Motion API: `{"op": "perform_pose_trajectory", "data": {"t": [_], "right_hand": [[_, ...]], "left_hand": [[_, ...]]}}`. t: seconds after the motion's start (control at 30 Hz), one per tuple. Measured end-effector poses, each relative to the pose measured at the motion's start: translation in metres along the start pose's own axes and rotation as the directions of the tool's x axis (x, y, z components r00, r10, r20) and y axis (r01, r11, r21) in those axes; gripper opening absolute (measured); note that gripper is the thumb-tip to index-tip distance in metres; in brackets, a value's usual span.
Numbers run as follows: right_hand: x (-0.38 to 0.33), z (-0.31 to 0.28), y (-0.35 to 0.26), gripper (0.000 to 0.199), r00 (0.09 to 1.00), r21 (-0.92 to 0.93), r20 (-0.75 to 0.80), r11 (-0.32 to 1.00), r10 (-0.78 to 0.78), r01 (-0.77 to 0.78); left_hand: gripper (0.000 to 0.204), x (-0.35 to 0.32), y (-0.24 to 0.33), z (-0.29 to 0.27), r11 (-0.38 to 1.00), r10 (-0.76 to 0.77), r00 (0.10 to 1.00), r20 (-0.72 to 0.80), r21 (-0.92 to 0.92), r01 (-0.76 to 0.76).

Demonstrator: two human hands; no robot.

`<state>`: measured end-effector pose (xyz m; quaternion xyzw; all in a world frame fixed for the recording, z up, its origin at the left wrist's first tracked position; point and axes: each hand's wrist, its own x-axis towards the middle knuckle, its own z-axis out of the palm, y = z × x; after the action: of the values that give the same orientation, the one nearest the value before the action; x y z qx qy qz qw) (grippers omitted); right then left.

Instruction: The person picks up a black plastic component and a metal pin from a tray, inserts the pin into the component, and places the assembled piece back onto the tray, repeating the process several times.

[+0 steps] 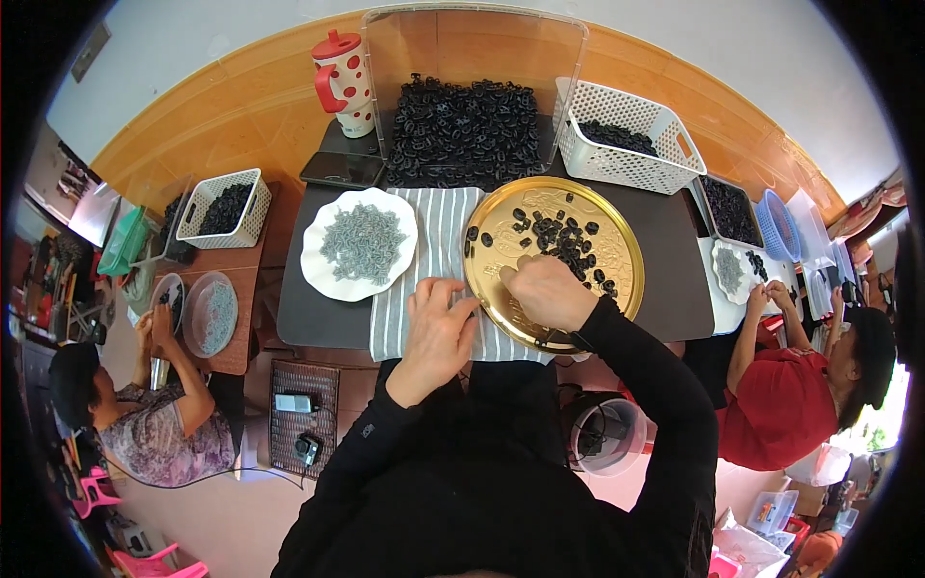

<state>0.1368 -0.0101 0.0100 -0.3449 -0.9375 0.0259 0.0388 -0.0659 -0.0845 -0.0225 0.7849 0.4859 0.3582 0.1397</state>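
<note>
My left hand (436, 332) rests on the grey-and-white striped cloth (414, 207), its fingers slightly bent and the thumb apart, with nothing visible in it. Over the round golden tray (491, 323) my right hand (551, 294) is closed, fingertips drawn together low on the tray's left half. Whatever those fingers hold, if anything, is hidden. Small black plastic pieces (568, 241) lie scattered across the tray, mostly beyond and right of that hand. Left of the cloth, a white scalloped plate (318, 275) bears a heap of small grey metal screw-like parts (361, 243).
A clear bin (482, 58) of black clips stands behind, beside a white perforated basket (636, 169). At the back left are a red-lidded tumbler (342, 87) and a dark phone (342, 170). Two people sit at side tables, one in patterned clothing (178, 438), another in red (780, 405).
</note>
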Motion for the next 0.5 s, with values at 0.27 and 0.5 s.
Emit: {"op": "perform_pose_trajectory", "data": {"t": [0.27, 0.5], "right_hand": [[-0.014, 0.003, 0.007, 0.012, 0.988, 0.139, -0.108, 0.986, 0.108, -0.092], [-0.048, -0.007, -0.009, 0.009, 0.949, 0.365, -0.249, 0.926, 0.193, -0.093]], "left_hand": [[0.031, 0.025, 0.018, -0.002, 0.949, 0.039, 0.980, 0.194, 0.300, -0.097], [0.023, 0.043, 0.006, -0.008, 0.944, 0.139, 0.938, 0.319, 0.243, -0.223]]}}
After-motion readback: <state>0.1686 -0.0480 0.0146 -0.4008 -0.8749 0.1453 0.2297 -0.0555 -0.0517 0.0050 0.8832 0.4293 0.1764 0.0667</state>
